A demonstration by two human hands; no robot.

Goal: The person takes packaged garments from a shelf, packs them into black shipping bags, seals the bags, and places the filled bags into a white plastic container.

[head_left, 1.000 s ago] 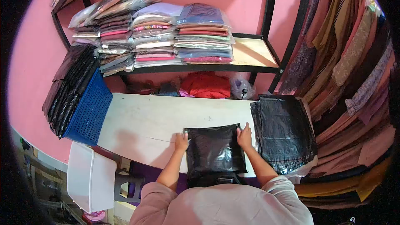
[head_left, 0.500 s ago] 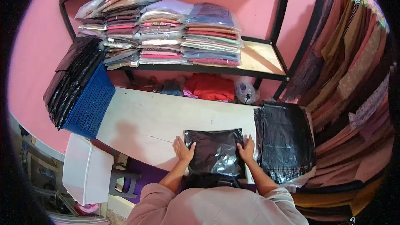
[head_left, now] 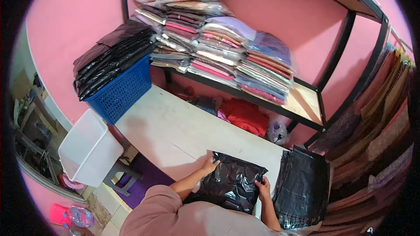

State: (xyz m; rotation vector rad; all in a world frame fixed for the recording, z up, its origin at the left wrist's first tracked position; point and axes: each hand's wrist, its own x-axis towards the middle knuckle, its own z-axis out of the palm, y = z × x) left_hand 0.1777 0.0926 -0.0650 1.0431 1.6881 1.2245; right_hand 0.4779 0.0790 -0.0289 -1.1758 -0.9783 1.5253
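A shiny black plastic package [head_left: 238, 179] lies at the near edge of the white table, close to my body. My left hand [head_left: 210, 166] grips its upper left corner, thumb on top. At its right edge, my right hand [head_left: 263, 188] pinches the plastic near the upper right corner. The package's lower end is partly hidden by my body. Just right of my right hand is a flat stack of black plastic bags [head_left: 302, 185].
A blue basket [head_left: 120, 89] full of black packages stands at the table's left end, beside a white bin [head_left: 89, 148]. Behind the white table [head_left: 175, 124], a shelf [head_left: 306, 100] carries stacks of bagged folded cloth. Clothes [head_left: 380, 135] hang at right.
The view has turned to the left, tilting the scene. My left hand, spread beside the package half a second ago, now holds its corner, and the package has come up slightly at an angle.
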